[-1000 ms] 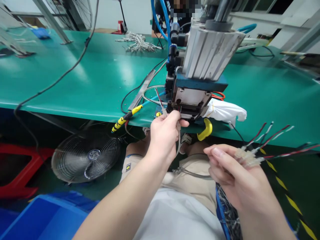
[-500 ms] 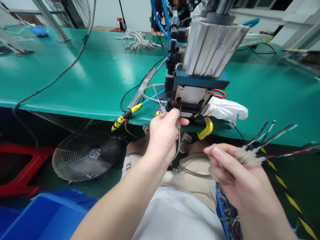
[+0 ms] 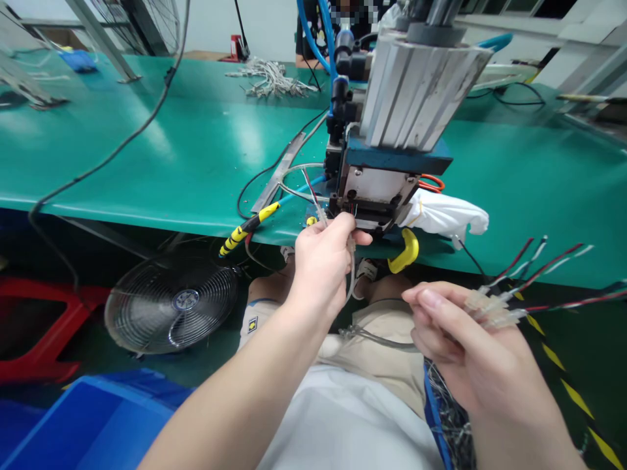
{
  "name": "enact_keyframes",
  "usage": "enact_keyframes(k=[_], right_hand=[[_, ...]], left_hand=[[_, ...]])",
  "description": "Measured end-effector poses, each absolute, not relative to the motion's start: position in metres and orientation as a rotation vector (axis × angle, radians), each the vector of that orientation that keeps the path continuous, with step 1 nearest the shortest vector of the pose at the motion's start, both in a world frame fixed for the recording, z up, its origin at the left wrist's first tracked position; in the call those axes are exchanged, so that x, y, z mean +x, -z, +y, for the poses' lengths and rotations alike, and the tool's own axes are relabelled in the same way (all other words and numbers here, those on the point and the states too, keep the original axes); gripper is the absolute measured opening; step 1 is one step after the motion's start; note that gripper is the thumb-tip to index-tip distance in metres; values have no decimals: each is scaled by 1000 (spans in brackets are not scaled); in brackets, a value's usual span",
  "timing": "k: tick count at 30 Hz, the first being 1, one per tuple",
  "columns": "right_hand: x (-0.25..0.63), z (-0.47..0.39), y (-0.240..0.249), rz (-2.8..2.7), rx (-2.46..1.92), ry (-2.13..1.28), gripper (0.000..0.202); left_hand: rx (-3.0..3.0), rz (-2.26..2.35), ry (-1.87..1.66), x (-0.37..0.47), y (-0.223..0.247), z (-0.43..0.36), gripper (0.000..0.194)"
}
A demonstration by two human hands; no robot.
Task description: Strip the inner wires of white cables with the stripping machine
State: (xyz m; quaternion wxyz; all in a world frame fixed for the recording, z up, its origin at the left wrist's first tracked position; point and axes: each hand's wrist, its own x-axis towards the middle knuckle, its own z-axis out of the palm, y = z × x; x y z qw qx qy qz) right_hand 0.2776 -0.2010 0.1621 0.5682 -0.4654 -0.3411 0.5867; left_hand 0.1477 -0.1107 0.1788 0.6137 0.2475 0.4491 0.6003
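Left hand (image 3: 321,261): closed on one wire (image 3: 351,264), its end held at the mouth of the press (image 3: 379,189) at the desk (image 3: 147,150) edge. Right hand (image 3: 460,339): gripping a bunch of wires (image 3: 494,307), apparently waiting their turn. Fan (image 3: 171,303) on the floor.

wires (image 3: 533,261): red, white, clear connectors; fanned right | wire (image 3: 351,274): clear, at press (image 3: 377,196)

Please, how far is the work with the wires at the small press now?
Done: cannot tell; finished pieces are not distinguishable. In hand: the left hand holds one wire at the press mouth. Left: the right hand holds a bundle of wires apart, seemingly waiting.
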Motion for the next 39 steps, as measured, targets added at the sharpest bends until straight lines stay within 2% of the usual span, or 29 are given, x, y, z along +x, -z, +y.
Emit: enact_keyframes(k=[29,36,39], right_hand=[[278,-207,-156,-784,-1081,-1377,21],[272,-204,-156,-742,-1080,-1402,20],[267,-200,-159,-752,-1085,-1411,23]], left_hand=[[624,1004,-1388,145,-172,-113,27],[684,1003,-1350,134,-169,-140,25],[719,992,-1364,130,-168,-155,18]])
